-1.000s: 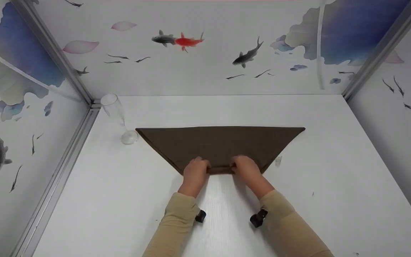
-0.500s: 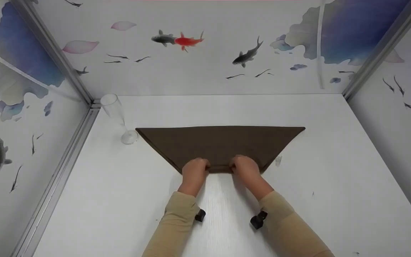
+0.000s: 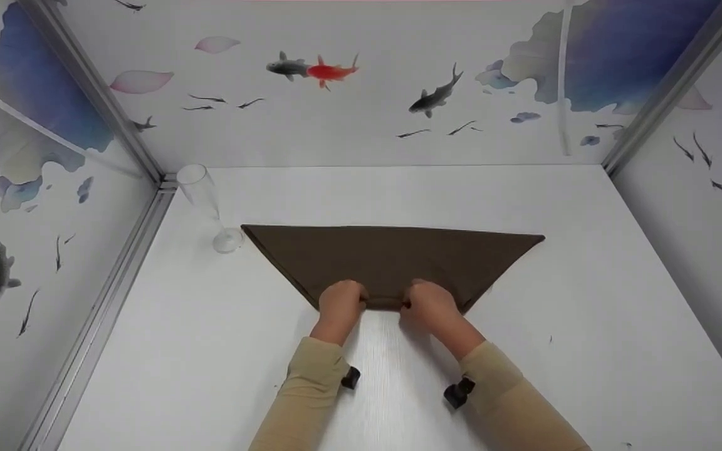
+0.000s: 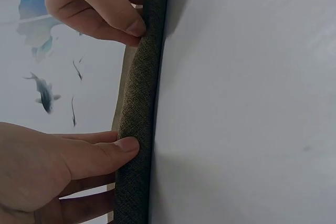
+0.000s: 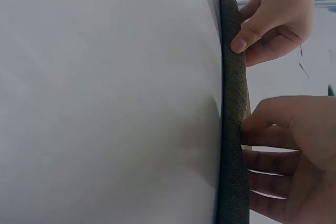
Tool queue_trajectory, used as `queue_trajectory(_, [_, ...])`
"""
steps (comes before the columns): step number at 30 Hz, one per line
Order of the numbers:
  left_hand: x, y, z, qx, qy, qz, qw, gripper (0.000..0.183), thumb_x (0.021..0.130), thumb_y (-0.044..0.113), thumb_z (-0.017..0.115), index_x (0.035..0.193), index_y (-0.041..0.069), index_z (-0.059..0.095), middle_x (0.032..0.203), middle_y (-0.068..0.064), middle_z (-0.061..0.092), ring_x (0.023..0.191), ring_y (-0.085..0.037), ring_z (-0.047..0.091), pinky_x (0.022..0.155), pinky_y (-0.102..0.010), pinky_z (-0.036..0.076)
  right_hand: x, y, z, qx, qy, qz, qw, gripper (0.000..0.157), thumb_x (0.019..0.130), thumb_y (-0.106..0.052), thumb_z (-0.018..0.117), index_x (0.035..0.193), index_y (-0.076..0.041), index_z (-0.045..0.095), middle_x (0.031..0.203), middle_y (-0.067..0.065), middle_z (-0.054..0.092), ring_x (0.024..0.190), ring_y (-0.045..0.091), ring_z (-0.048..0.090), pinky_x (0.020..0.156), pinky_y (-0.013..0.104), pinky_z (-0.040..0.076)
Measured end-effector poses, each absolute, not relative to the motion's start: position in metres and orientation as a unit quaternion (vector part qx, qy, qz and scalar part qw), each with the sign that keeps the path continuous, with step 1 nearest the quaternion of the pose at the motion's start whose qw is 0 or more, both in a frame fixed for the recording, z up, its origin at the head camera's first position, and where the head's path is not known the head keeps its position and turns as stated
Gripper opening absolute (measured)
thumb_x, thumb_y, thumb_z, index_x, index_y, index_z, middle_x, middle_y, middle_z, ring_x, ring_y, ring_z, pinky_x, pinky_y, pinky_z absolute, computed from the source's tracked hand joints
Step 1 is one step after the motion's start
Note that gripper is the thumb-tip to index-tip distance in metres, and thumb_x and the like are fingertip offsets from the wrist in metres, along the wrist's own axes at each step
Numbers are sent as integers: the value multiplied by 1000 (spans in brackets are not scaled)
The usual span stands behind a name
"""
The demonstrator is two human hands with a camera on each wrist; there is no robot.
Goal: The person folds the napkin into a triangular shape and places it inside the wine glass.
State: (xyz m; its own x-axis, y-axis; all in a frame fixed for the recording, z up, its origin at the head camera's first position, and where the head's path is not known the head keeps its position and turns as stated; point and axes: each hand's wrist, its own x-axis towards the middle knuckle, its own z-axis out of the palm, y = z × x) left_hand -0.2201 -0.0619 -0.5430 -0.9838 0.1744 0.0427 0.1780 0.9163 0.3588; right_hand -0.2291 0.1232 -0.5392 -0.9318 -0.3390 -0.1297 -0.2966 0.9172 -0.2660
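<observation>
A dark brown cloth napkin (image 3: 392, 260) lies on the white table, wide along its far edge and narrowing toward the person. Its near edge is rolled into a thick band, seen close up in the left wrist view as a rolled edge (image 4: 139, 93). The left hand (image 3: 341, 308) pinches this roll on the left, thumb on top and fingers behind it. A short way to the right, the right hand (image 3: 434, 308) grips the same roll between thumb and fingers. Part of the roll is hidden under both hands.
A clear stemmed glass (image 3: 201, 197) stands at the back left, its foot near the napkin's left corner. White panels with printed fish and leaves (image 3: 433, 100) enclose the table (image 3: 586, 376) at the back and both sides. Metal rails (image 3: 107, 313) run along the left edge.
The napkin's right corner has shifted slightly to the right and toward the person, so its far edge now slants. The right hand has drawn back a little; the left hand has barely moved.
</observation>
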Motion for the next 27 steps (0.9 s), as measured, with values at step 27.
queue_trajectory(27, [-224,-62,-545,-95,-980,-170,31,6,85,8,76,89,12,77,83,-3,64,80,-22,64,67,-33,54,-236,126,-543,-176,971,-159,23,8,84,-1,74,92,-4,72,92,9,70,90,27,66,79,40,54])
